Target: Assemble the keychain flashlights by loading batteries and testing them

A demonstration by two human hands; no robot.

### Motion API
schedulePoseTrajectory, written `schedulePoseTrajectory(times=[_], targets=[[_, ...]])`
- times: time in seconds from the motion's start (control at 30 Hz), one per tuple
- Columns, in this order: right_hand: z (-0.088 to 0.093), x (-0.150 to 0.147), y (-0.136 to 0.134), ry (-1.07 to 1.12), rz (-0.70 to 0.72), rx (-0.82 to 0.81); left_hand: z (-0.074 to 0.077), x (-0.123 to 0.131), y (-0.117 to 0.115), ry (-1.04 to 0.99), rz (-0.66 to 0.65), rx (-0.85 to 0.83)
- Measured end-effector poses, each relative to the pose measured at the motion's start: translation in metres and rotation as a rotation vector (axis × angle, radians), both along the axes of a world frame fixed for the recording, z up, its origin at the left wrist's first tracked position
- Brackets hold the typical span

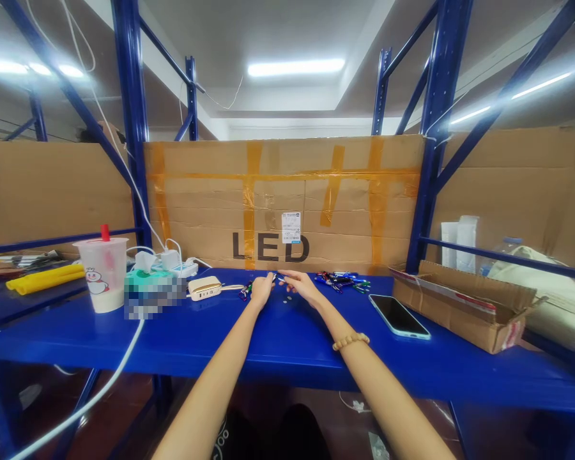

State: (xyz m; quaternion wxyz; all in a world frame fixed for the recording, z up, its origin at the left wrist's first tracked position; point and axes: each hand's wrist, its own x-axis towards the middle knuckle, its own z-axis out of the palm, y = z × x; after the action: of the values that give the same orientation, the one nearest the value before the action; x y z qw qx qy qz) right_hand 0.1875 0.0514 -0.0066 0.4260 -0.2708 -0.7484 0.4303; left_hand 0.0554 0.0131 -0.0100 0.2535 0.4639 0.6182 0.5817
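Observation:
Both my arms reach far out over the blue shelf point(287, 338). My left hand point(262, 289) and my right hand point(301, 285) meet near the cardboard back wall, fingers pinched together on a small dark item point(276, 276) held between them; it is too small to name. A few tiny round pieces point(287, 298) lie on the shelf just under my hands. A pile of small colourful keychain-like items point(342, 280) lies right of my right hand. One more such item point(245, 292) lies left of my left hand. A bead bracelet point(350, 340) is on my right wrist.
A phone point(399, 315) lies face up at the right, next to an open cardboard box point(464, 303). At the left stand a plastic drink cup point(104, 273), a tissue pack point(149, 291), a beige power bank point(204, 288) and a white charger with cables point(170, 260). Blue rack uprights point(426, 160) flank the space.

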Motion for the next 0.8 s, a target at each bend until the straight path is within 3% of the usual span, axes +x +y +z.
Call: schedulePoseTrajectory(times=[0.27, 0.53, 0.8], targets=[[-0.002, -0.002, -0.004, -0.001, 0.029, -0.016, 0.005, -0.002, -0.008, 0.244, 0.183, -0.036], [-0.002, -0.002, -0.006, 0.010, 0.094, -0.060, 0.007, 0.001, -0.011, 0.335, 0.194, -0.006], [-0.005, 0.002, 0.002, 0.075, 0.059, -0.104, 0.009, 0.004, -0.014, 0.401, 0.165, 0.022]])
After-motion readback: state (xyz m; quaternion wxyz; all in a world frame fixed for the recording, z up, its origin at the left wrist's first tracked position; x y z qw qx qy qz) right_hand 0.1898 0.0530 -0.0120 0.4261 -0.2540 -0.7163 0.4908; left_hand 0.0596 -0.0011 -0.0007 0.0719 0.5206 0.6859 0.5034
